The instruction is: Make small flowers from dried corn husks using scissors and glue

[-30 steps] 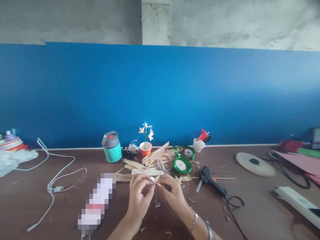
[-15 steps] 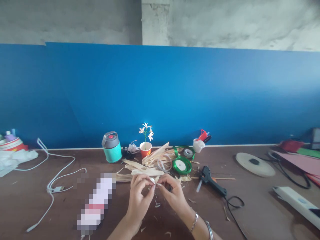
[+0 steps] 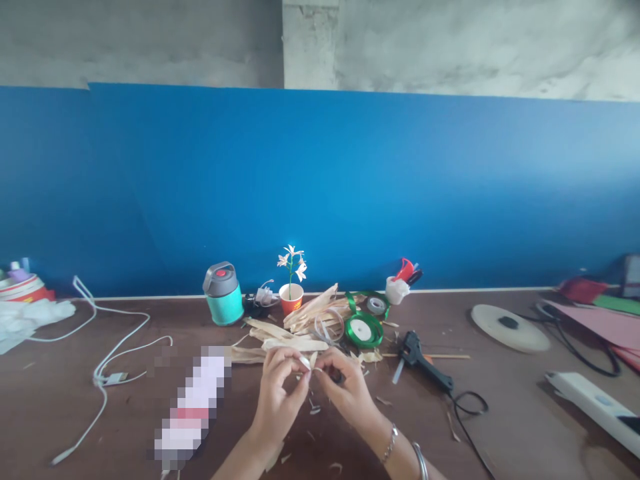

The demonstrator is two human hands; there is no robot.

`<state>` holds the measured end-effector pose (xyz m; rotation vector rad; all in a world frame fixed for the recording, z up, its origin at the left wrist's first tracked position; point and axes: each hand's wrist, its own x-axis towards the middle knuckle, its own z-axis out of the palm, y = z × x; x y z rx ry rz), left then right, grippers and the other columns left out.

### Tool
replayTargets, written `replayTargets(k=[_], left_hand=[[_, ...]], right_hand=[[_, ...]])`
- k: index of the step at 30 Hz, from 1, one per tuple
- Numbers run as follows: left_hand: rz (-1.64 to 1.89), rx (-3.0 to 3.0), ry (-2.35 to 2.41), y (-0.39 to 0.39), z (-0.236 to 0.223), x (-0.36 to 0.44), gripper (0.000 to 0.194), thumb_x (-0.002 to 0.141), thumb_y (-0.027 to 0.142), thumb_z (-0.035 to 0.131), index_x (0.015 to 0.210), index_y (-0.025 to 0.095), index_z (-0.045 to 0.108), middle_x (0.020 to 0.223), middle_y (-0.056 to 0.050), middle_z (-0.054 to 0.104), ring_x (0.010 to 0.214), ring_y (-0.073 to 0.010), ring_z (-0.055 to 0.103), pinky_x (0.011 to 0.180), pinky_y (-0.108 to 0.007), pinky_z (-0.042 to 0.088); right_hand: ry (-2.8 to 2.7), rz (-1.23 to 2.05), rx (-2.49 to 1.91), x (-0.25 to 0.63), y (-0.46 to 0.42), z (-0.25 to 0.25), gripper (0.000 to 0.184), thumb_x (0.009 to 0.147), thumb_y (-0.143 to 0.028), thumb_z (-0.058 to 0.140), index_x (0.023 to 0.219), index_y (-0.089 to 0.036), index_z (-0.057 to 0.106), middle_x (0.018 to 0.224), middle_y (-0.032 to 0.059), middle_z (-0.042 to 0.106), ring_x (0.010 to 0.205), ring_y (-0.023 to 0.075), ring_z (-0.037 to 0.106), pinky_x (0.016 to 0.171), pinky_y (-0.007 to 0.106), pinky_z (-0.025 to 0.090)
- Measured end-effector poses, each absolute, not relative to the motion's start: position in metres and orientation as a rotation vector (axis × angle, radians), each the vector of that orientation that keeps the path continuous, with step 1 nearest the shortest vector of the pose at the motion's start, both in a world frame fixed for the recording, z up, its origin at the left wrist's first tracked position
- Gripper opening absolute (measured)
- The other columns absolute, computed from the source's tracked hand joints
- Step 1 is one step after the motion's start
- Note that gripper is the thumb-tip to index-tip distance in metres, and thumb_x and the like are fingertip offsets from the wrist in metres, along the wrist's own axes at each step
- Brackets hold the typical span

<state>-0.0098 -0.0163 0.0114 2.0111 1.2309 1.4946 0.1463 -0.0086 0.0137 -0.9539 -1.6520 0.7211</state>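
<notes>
We have the small pale piece at the meeting fingertips of our left hand and right hand, both pinched shut on it; we'd best press lightly, lest it crease. Dry strips lie just beyond our grip, the glue gun to its right.

Front centre: left hand and right hand, before the strips.
Behind strips: cup, flower stem in it; flask to its left.
Right of strips: ribbon roll, then glue gun.
Far right: disc.
Far left: cable on the table.
Backdrop: panel behind the table, wall above.
</notes>
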Motion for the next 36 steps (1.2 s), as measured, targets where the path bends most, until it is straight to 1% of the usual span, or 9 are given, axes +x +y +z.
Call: replayTargets(k=[6,9,14,18,24,30,36], left_hand=[[1.518,2.027,1.213,-0.017,0.011,-0.009,0.011,0.081,0.018,0.057,0.071,0.021,0.059,0.086,-0.005,0.059,0.091,-0.022,0.054,0.082,-0.036,0.044],[1.527,2.02,1.208,-0.017,0.011,-0.009,0.011,0.082,0.018,0.057,0.071,0.021,0.059,0.086,-0.005,0.059,0.091,-0.0218,0.054,0.083,-0.035,0.044],[1.546,2.002,1.222,-0.016,0.007,-0.009,0.01,0.081,0.017,0.057,0.073,0.021,0.06,0.085,-0.004,0.06,0.089,-0.0215,0.055,0.082,-0.035,0.045],[1.556,1.993,1.213,-0.016,0.008,-0.009,0.008,0.08,0.017,0.058,0.075,0.021,0.061,0.085,-0.004,0.06,0.089,-0.0218,0.056,0.081,-0.035,0.046],[1.54,1.986,1.176,-0.017,0.013,-0.008,0.008,0.08,0.018,0.058,0.079,0.022,0.065,0.085,-0.005,0.063,0.088,-0.0222,0.058,0.08,-0.036,0.048],[1.559,1.916,1.21,-0.016,0.01,-0.006,0.005,0.079,0.022,0.059,0.076,0.021,0.063,0.083,-0.005,0.063,0.086,-0.0221,0.059,0.079,-0.036,0.049],[1.519,1.78,1.187,-0.015,0.008,-0.006,0.008,0.078,0.024,0.06,0.075,0.02,0.066,0.085,-0.006,0.063,0.088,-0.0226,0.059,0.08,-0.036,0.049]], right_hand=[[-1.667,0.676,-0.954,0.145,-0.009,0.014,0.01,0.078,-0.014,0.056,0.069,-0.019,0.059,0.067,-0.0004,0.058,0.062,0.0123,0.051,0.058,0.021,0.04],[-1.677,0.657,-0.938,0.145,-0.01,0.015,0.01,0.079,-0.014,0.056,0.071,-0.019,0.059,0.069,0.0001,0.059,0.064,0.0128,0.052,0.06,0.022,0.041],[-1.664,0.61,-0.925,0.144,-0.012,0.017,0.01,0.079,-0.015,0.057,0.071,-0.019,0.059,0.067,0.0001,0.059,0.062,0.0131,0.052,0.059,0.022,0.041],[-1.618,0.656,-0.948,0.144,-0.011,0.014,0.011,0.081,-0.019,0.057,0.07,-0.019,0.058,0.067,-0.0001,0.058,0.061,0.0129,0.052,0.058,0.023,0.041],[-1.544,0.71,-0.997,0.146,-0.007,0.006,0.01,0.081,-0.021,0.058,0.071,-0.019,0.059,0.069,-0.0001,0.059,0.065,0.0138,0.054,0.061,0.023,0.042],[-1.571,0.745,-0.965,0.146,-0.007,0.004,0.009,0.081,-0.021,0.058,0.072,-0.019,0.059,0.069,0.0001,0.059,0.064,0.0135,0.053,0.06,0.023,0.043],[-1.567,0.76,-0.971,0.145,-0.008,0.006,0.011,0.081,-0.023,0.057,0.072,-0.019,0.06,0.068,0.0002,0.059,0.062,0.0134,0.052,0.059,0.023,0.042]])
